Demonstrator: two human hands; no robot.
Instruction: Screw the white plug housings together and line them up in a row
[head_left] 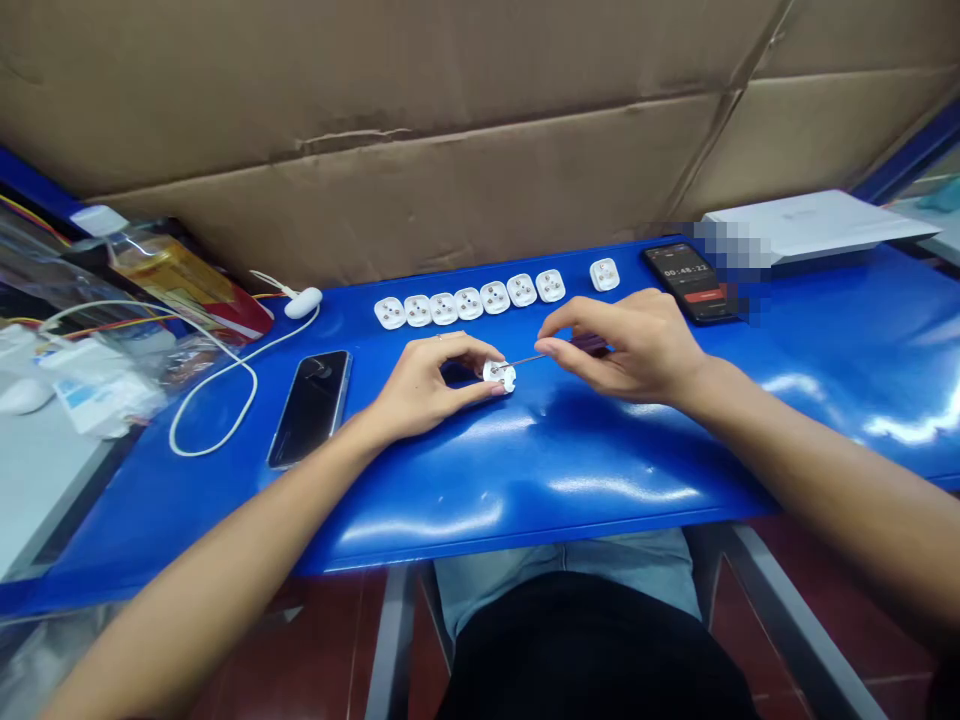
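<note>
My left hand (439,385) pinches a small white plastic piece (501,379) with metal bits in its face, perhaps a plug or socket part, just over the blue tabletop. In my right hand (626,345) is a screwdriver (531,358); its thin shaft reaches left and its tip meets the white piece. The fingers mostly hide its dark handle. Behind my hands stands a row of several white rounded-square parts (469,303) with metal contacts facing up. One more such part (604,274) lies apart, to the right of the row.
A phone (310,408) lies left of my left hand, beside a looped white cable (251,390). At the back right are a phone showing a timer (690,283) and a white box (817,225). A bottle (180,275) leans at the left, before the cardboard wall (450,190).
</note>
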